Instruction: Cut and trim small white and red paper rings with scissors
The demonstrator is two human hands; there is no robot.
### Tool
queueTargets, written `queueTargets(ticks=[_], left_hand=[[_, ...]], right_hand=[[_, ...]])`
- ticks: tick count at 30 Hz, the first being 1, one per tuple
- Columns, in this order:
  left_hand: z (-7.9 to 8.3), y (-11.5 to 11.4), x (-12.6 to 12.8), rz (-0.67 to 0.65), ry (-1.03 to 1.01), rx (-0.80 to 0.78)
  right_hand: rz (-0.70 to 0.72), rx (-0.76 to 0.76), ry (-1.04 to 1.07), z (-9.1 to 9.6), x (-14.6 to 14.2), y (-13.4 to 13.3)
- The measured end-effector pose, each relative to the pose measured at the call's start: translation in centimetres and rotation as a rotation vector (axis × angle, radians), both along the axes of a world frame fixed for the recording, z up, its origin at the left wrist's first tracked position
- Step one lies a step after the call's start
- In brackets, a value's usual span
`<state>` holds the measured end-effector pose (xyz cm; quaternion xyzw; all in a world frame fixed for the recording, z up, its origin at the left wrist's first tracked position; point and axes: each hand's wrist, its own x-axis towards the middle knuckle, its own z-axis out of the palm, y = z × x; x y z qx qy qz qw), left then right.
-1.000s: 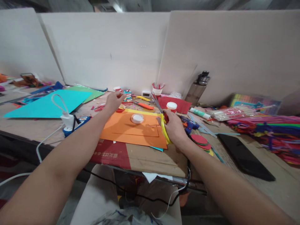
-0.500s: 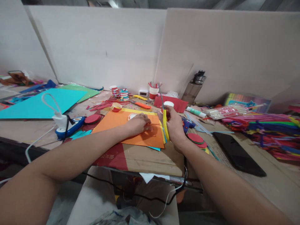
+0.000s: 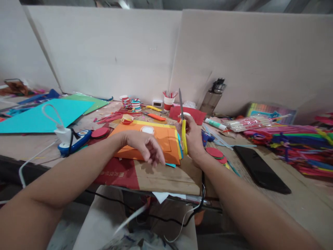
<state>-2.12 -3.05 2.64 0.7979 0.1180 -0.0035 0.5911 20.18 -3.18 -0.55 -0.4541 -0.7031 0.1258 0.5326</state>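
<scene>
My right hand [image 3: 194,137] is closed around yellow-handled scissors [image 3: 184,133], their blades pointing up. A white round rim [image 3: 185,114] shows just behind its fingers; whether the hand holds it too I cannot tell. My left hand [image 3: 148,147] hangs over the near edge of the orange paper [image 3: 166,133], fingers loosely bent and apart, holding nothing. A white disc [image 3: 147,130] lies on that paper, beyond the left hand. Below the table edge, over my lap, a blurred white strip [image 3: 131,218] is in the air.
A black phone [image 3: 261,169] and bundled pipe cleaners [image 3: 299,146] lie at right. Behind stand a bottle [image 3: 212,99] and a red-and-white cup [image 3: 169,103]. An orange cutter [image 3: 156,117] lies at the back. A blue power strip [image 3: 78,140] with cables sits left, near turquoise sheets [image 3: 49,116].
My left hand has moved off the white disc toward me, and its fingers have opened. A white strip has appeared over my lap. The right hand still holds the scissors.
</scene>
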Motion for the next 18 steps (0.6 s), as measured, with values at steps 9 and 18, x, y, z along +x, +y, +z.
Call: queueTargets(ticks=[9,18], left_hand=[[-2.4,2.6,0.1,0.583,0.01,1.176],[-3.2,1.9,1.9,0.354,0.366,1.576]], right_hand=[[-0.007,-0.032,-0.042,0.0,-0.6,-0.6],[-0.002,-0.044,-0.12,0.0,-0.7,-0.8]])
